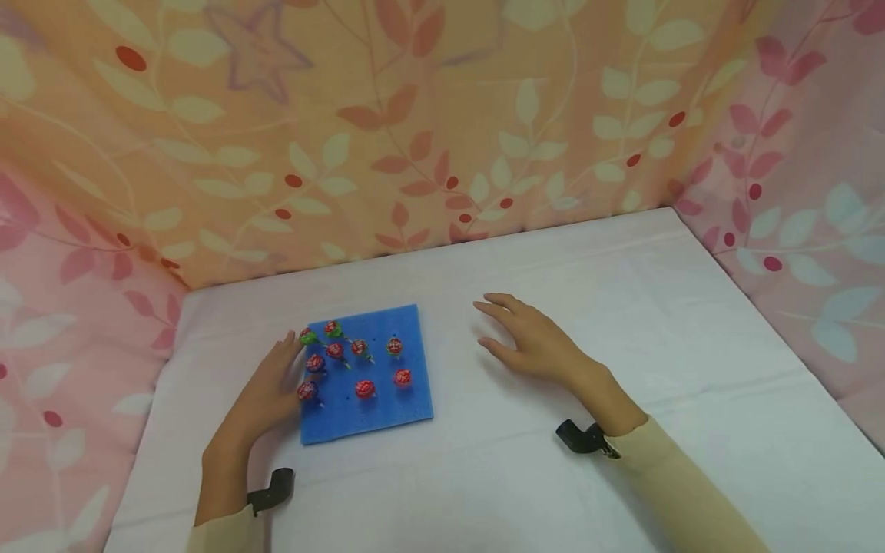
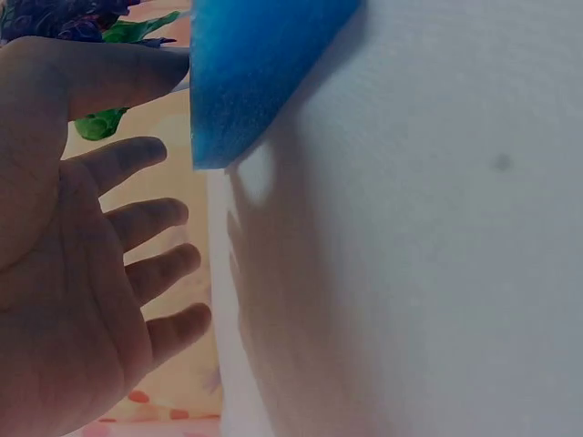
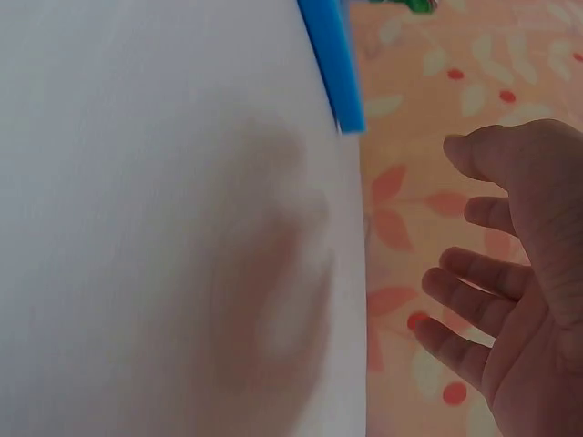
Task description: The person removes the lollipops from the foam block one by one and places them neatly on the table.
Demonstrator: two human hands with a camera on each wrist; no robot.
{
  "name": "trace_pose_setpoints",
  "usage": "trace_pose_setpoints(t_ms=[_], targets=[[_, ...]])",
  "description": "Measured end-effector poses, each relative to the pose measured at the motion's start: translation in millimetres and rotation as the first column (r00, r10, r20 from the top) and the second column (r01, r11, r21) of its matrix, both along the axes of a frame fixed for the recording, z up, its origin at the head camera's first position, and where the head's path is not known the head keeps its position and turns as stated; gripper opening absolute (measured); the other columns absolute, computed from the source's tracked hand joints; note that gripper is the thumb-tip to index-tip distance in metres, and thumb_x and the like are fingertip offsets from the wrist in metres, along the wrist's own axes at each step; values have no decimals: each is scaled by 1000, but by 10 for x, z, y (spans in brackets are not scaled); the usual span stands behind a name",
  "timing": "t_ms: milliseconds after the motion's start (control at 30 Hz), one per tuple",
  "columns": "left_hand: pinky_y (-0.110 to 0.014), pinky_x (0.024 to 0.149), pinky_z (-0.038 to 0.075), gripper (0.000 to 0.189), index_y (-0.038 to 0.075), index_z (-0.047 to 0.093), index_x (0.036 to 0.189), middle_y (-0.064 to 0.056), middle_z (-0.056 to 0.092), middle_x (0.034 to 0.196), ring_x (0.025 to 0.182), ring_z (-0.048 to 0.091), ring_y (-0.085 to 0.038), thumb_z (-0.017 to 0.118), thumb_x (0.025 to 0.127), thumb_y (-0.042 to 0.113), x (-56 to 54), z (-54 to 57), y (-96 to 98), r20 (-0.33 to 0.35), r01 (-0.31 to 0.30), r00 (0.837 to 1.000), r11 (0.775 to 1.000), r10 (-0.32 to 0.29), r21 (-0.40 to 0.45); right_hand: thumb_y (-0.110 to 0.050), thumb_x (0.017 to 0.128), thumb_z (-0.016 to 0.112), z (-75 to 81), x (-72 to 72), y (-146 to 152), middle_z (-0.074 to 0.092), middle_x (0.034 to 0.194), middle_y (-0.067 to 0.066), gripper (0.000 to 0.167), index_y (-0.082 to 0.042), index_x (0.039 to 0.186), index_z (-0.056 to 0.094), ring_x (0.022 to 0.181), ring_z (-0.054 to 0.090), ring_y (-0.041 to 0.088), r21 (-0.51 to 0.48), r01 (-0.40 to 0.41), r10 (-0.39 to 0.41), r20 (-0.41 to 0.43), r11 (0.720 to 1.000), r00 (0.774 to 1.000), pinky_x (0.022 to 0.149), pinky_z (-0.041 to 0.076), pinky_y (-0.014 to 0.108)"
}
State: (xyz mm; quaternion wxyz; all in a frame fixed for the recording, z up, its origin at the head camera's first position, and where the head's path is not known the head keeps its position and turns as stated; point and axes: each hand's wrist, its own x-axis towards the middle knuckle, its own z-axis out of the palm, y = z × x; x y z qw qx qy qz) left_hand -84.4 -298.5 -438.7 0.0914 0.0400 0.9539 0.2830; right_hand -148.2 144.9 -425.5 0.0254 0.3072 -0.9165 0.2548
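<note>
A square blue foam board [image 1: 404,407] lies on the table, left of the middle. Several lollipops [image 1: 364,389] in red, green and purple wrappers stand in it on thin white sticks. My left hand [image 1: 266,395] is at the board's left edge, its fingers spread and holding nothing. In the left wrist view its thumb [image 2: 127,77] reaches over the foam edge, close to a lollipop stick. My right hand [image 1: 535,338] hovers over the table to the right of the board, apart from it, with relaxed fingers and nothing in them.
White cloth covers the table [image 1: 498,484]. Patterned curtains [image 1: 442,115] hang along its back and both sides. A few small dark holes show in the foam between the lollipops. A black wrist device [image 1: 579,438] sits at each cuff.
</note>
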Motion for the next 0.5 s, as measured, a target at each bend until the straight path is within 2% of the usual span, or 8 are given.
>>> trace_pose_setpoints(t_ms=[167, 300, 500], targets=[[-78, 125, 19, 83, 1, 27, 166, -31, 22, 173, 159, 17, -58, 66, 93, 13, -9, 14, 19, 12, -10, 1000, 1000, 11, -30, -34, 100, 72, 54, 37, -289, 60, 153, 8, 57, -15, 152, 58, 141, 62, 29, -3, -64, 64, 43, 998, 997, 116, 54, 50], [-78, 124, 21, 77, 4, 29, 166, -29, 27, 172, 158, 22, -57, 63, 98, 16, -30, -1, 38, 18, -21, 1000, 998, 22, -52, -32, 101, 72, 99, 70, -482, 63, 150, 4, 54, -16, 150, 60, 138, 64, 24, -16, -111, 112, 57, 994, 992, 113, 56, 45], [-78, 123, 23, 70, 4, 35, 163, -29, 34, 169, 157, 27, -56, 62, 102, 26, -23, -12, 17, 31, -37, 999, 995, 40, -95, -30, 101, 72, 145, 123, -737, 70, 139, 4, 46, -13, 143, 65, 130, 68, 21, -55, -191, 195, 70, 980, 978, 108, 60, 40]])
